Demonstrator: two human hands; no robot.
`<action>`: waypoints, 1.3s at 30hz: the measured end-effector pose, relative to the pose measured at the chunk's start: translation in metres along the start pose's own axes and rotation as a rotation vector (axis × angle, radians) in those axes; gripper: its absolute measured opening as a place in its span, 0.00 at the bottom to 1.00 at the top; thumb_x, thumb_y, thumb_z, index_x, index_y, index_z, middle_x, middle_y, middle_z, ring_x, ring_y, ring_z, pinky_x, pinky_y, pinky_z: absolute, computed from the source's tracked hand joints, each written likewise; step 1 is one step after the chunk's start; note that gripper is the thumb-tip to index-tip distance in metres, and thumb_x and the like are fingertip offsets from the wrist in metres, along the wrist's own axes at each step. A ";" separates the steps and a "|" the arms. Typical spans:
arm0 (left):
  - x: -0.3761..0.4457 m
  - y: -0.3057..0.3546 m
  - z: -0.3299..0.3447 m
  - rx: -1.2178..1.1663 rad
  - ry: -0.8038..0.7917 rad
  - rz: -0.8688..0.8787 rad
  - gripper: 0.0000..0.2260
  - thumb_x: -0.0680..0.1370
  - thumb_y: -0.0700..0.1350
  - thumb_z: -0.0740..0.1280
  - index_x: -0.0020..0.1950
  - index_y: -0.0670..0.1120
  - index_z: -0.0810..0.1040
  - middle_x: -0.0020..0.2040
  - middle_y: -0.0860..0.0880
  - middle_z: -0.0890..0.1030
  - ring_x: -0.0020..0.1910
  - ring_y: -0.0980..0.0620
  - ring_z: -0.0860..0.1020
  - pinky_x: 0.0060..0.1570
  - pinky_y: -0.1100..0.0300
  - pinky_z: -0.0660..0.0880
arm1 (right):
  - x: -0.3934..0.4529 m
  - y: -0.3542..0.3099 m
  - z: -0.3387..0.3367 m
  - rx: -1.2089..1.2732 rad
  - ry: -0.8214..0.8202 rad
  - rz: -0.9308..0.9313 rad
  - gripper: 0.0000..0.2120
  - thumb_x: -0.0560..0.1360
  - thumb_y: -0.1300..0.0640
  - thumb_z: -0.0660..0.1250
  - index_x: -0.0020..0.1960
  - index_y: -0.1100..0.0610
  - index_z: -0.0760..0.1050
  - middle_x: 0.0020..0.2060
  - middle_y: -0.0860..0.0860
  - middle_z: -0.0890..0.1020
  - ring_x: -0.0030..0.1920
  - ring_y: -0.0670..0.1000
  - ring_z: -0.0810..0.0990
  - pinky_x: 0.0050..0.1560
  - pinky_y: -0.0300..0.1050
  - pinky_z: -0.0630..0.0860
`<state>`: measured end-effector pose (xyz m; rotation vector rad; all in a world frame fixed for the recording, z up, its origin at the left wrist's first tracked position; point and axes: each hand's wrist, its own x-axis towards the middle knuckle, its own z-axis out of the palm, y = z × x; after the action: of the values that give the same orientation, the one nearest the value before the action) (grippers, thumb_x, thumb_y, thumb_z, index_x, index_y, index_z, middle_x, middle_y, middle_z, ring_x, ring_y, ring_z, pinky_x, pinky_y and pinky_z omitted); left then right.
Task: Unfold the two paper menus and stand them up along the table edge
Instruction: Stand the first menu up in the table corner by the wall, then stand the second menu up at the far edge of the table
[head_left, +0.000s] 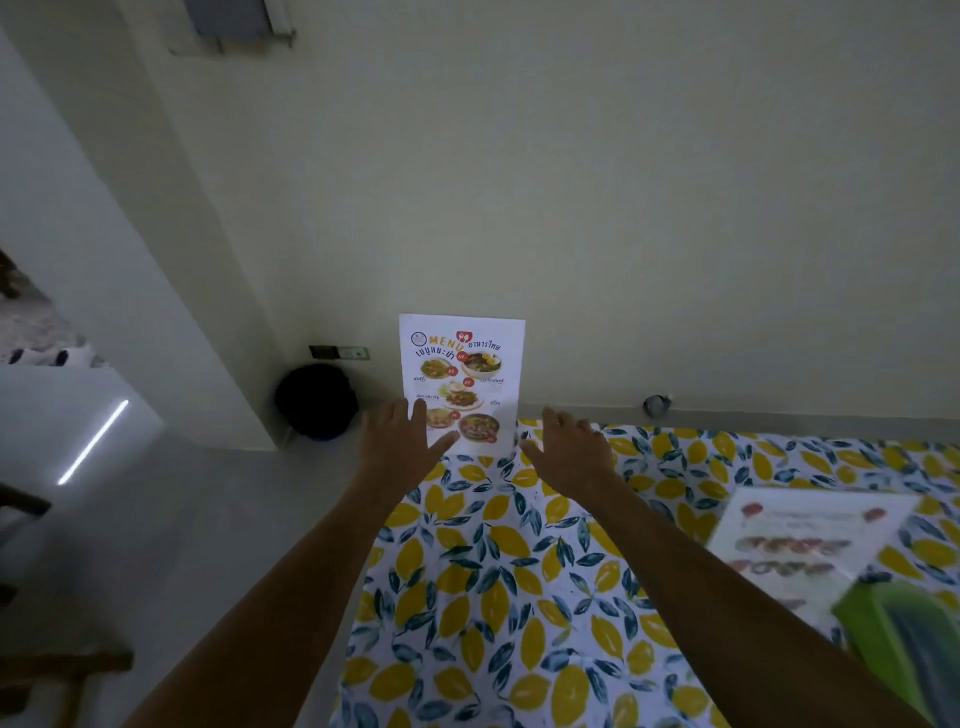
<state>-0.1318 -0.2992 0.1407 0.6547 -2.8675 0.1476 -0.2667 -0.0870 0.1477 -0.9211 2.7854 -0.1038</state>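
Note:
One white paper menu (462, 374) with food pictures stands upright at the far left corner of the table (498, 597), its back toward the wall. My left hand (402, 447) hovers just in front of its lower left part, fingers spread, holding nothing. My right hand (569, 449) is spread open beside its lower right edge, apart from the paper. A second menu (810, 545) lies flat and blurred on the right side of the table.
A yellow and blue leaf-pattern cloth covers the table. A green object (904, 639) sits at the near right, overlapping the flat menu. A black bin (317, 400) stands on the floor left of the table. The pale wall (623, 208) runs right behind the far edge.

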 end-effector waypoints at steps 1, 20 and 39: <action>-0.008 0.008 -0.009 0.018 0.008 0.008 0.31 0.75 0.69 0.58 0.59 0.42 0.77 0.50 0.40 0.81 0.50 0.40 0.79 0.48 0.48 0.74 | -0.012 0.002 -0.003 0.002 0.007 -0.010 0.35 0.80 0.37 0.52 0.78 0.59 0.55 0.75 0.60 0.67 0.72 0.65 0.67 0.69 0.61 0.69; -0.244 0.222 -0.105 0.036 0.012 0.133 0.40 0.75 0.72 0.45 0.68 0.43 0.73 0.63 0.41 0.78 0.61 0.41 0.76 0.61 0.43 0.71 | -0.332 0.127 -0.005 -0.005 0.135 -0.033 0.32 0.82 0.39 0.53 0.78 0.59 0.57 0.71 0.60 0.70 0.68 0.64 0.71 0.64 0.62 0.72; -0.238 0.351 -0.104 -0.042 -0.072 0.193 0.39 0.75 0.72 0.48 0.69 0.44 0.72 0.66 0.41 0.77 0.65 0.40 0.74 0.63 0.41 0.67 | -0.385 0.293 -0.004 -0.046 0.111 0.167 0.32 0.81 0.39 0.54 0.76 0.59 0.59 0.69 0.61 0.73 0.68 0.64 0.72 0.64 0.61 0.72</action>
<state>-0.0576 0.1298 0.1728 0.3827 -2.9905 0.0932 -0.1361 0.3775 0.1792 -0.7095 2.9658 -0.0669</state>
